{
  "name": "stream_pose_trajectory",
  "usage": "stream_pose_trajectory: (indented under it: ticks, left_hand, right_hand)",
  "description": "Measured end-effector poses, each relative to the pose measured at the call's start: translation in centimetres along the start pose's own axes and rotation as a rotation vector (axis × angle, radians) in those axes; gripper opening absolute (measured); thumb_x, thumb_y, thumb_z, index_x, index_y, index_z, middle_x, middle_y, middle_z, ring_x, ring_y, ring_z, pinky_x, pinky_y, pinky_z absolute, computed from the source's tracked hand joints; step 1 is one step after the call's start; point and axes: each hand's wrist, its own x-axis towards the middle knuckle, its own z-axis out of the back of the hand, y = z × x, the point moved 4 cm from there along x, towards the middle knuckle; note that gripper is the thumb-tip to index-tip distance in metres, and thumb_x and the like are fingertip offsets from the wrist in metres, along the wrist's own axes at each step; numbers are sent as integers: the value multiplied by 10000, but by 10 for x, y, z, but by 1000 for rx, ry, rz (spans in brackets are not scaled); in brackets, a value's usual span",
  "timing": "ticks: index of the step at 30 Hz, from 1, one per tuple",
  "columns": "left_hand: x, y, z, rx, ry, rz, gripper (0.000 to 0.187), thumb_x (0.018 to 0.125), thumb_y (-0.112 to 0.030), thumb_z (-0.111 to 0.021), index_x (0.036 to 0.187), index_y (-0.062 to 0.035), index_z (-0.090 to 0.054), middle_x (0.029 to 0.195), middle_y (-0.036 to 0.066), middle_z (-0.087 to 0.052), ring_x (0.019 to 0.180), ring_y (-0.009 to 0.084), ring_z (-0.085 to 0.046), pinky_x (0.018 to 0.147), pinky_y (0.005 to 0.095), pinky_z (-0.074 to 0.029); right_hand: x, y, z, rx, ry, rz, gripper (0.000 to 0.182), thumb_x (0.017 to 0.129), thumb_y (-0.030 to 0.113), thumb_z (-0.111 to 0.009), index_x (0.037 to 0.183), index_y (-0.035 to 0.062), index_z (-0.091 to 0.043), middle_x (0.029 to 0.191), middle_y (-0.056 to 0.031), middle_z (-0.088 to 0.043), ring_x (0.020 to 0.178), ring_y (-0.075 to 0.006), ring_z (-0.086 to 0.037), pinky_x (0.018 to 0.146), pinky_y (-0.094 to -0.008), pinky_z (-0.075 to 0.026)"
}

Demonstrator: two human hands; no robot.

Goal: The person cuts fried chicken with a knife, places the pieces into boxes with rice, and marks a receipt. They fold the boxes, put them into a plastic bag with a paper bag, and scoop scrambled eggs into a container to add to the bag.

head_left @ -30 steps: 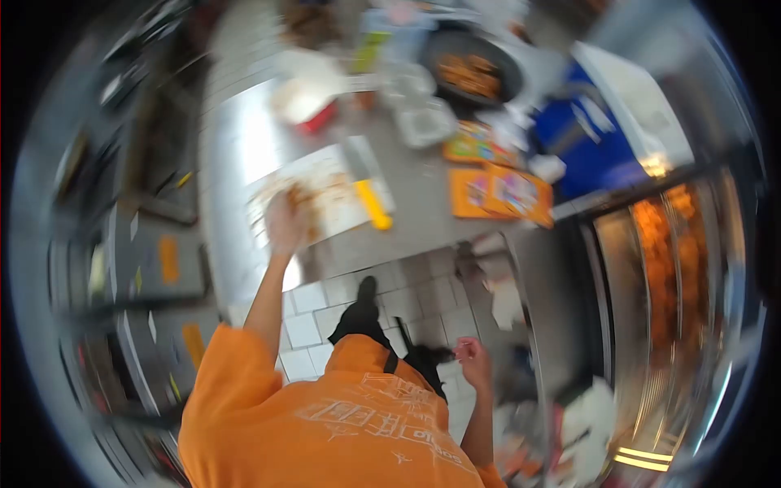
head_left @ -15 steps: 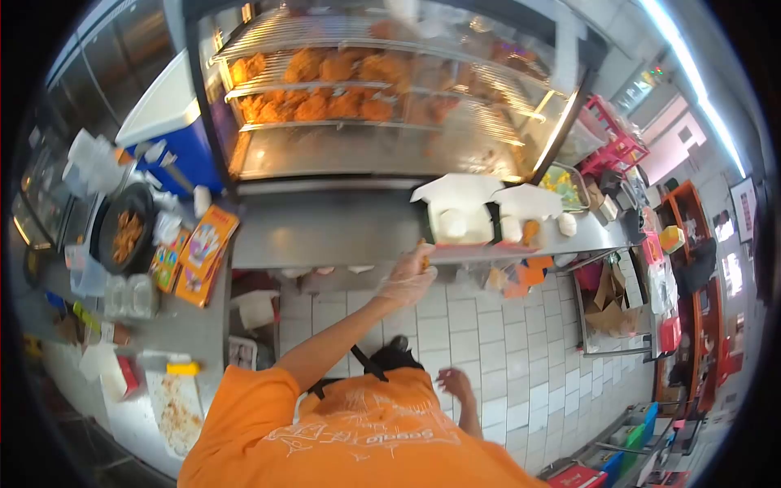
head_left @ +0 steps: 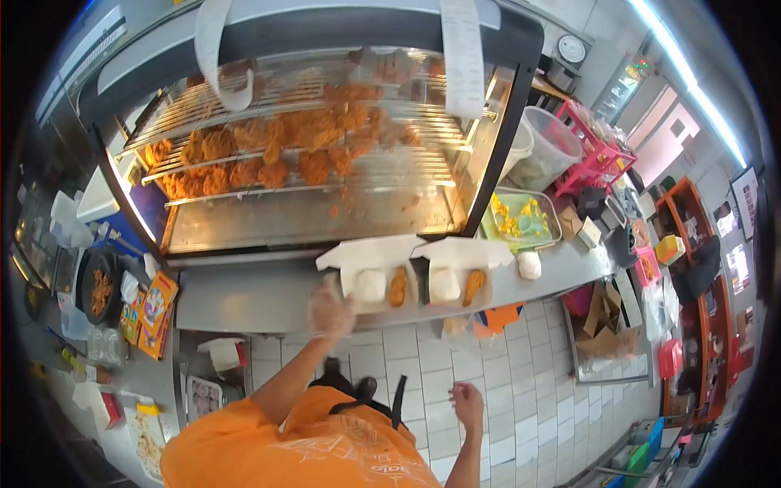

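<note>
- Two open boxes, the left box (head_left: 364, 254) and the right box (head_left: 465, 251), are set side by side near the front edge of the bench (head_left: 236, 302). A white lump and a brown piece of fried food are held in each.
- The left hand (head_left: 331, 311) is seen just beside the left box, in a thin clear glove. It is smudged by blur, so it cannot be told if its fingers are apart, together or clamped on something.
- The left box could be bumped by that hand, as so little room is left between them. The right box could then be pushed too.
- Food could be dropped on the floor (head_left: 407, 350) if a box were tipped over the edge.
- The loose white lump (head_left: 529, 265) could be rolled off, as it is held in by no box.
- The right hand (head_left: 467, 398) is hung over the floor, with fingers loosely bent and apart. Nothing is seen in it, and no box is steadied by it.
</note>
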Motion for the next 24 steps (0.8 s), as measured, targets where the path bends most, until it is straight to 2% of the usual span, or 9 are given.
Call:
stream_pose_trajectory:
  ticks: [3,4,6,9,11,13,16,19,24]
  left_hand:
    - [27,4,17,-151,266,268,532,997,-404,-493,1407,-64,-493,1321,247,-586,1250,428,-524,1055,515,-407]
    - [29,-1,17,-263,438,376,524,1011,-418,-465,1419,-90,-491,1337,248,-579,1253,439,-521,1061,517,-404]
    - [30,-2,4,-252,421,433,519,1013,-429,-453,1417,-105,-493,1339,249,-579,1242,437,-532,1056,512,-412]
    - [28,18,-18,-255,350,426,515,1018,-441,-442,1409,-111,-495,1337,241,-585,1225,433,-551,1043,504,-429]
    - [13,24,-37,-291,308,397,515,1020,-441,-442,1404,-102,-496,1332,232,-591,1218,431,-558,1035,502,-437]
    - [6,13,-35,-291,246,247,499,1028,-430,-435,1408,-113,-493,1330,232,-590,1238,427,-549,1039,499,-439]
    - [8,-29,-9,-253,318,462,495,1033,-428,-429,1422,-127,-485,1347,232,-575,1248,425,-546,1055,507,-428]
    - [7,-15,-37,-111,338,363,494,1034,-439,-422,1423,-142,-488,1385,232,-544,1253,423,-543,1062,510,-425]
    - [21,-42,-27,-209,321,404,500,1024,-446,-424,1421,-149,-489,1346,239,-570,1212,436,-566,1027,527,-446]
  right_hand:
    - [93,94,19,-220,-214,304,266,960,224,-646,1102,-1,-639,912,-123,-724,816,-219,-693,739,-354,-533]
    - [125,122,28,-176,-330,261,313,954,252,-624,1122,-12,-634,968,-200,-688,924,-345,-666,829,-413,-519]
    - [171,137,48,-189,-380,215,333,961,277,-602,1128,-10,-619,996,-220,-672,921,-367,-647,841,-450,-511]
    - [230,145,49,-566,-620,604,350,956,273,-590,1129,-31,-592,1045,-258,-656,949,-404,-638,857,-488,-504]
    - [244,118,45,-543,-165,258,444,936,290,-631,1201,-52,-532,1148,-289,-650,1070,-443,-628,886,-494,-499]
    - [248,108,35,-696,-3,329,467,942,320,-601,1207,-57,-530,1120,-303,-653,1091,-475,-611,910,-498,-497]
    - [245,119,40,-631,120,198,502,955,346,-563,1269,-44,-523,1124,-305,-657,1078,-480,-619,918,-496,-500]
    - [236,180,55,-747,29,52,459,962,321,-552,1256,-30,-567,1098,-303,-672,1045,-470,-639,902,-481,-514]
    - [254,224,88,-637,101,239,339,962,279,-553,1136,17,-679,1073,-221,-718,1041,-407,-668,897,-464,-524]
